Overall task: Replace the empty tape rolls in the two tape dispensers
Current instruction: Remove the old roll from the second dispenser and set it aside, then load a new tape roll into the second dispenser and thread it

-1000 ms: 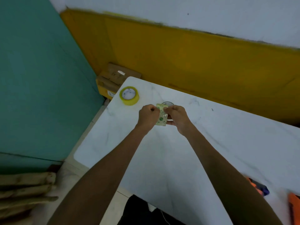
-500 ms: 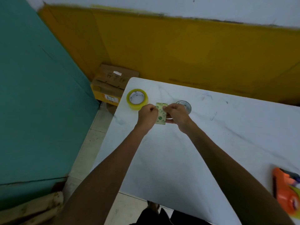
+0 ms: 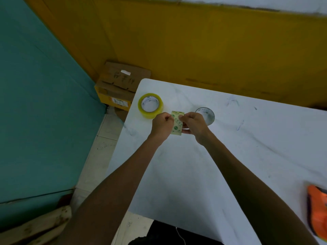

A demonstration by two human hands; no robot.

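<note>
- Table [image 3: 203, 183]: white, marbled top; I see it filling the centre and right of the view, with one rounded corner at about 11 o'clock.
- Held tape roll [image 3: 177, 123]: pale yellow, printed with green marks, seen edge-on above the table just past centre toward 12 o'clock, between my two hands.
- Left hand [image 3: 161, 127]: fingers curled in, thumb and fingertips pinched on the left side of the held tape roll; a narrow, closed grip.
- Right hand [image 3: 194, 125]: fingers closed round the right side of the same roll, thumb on its near face; a firm hold.
- Yellow tape roll [image 3: 150, 105]: lies flat on the table at 11 o'clock from the hands, near the rounded corner, just beside the left hand but apart from it.
- Clear tape roll [image 3: 206, 114]: lies flat at 1 o'clock from the hands, partly hidden behind the right hand; I cannot tell whether they touch.
- Orange tape dispenser [image 3: 317, 209]: at the frame's 4 o'clock edge, cut off, well apart from the hands.
- Cardboard box [image 3: 122, 84]: on the floor beyond the table corner, at 11 o'clock.
</note>
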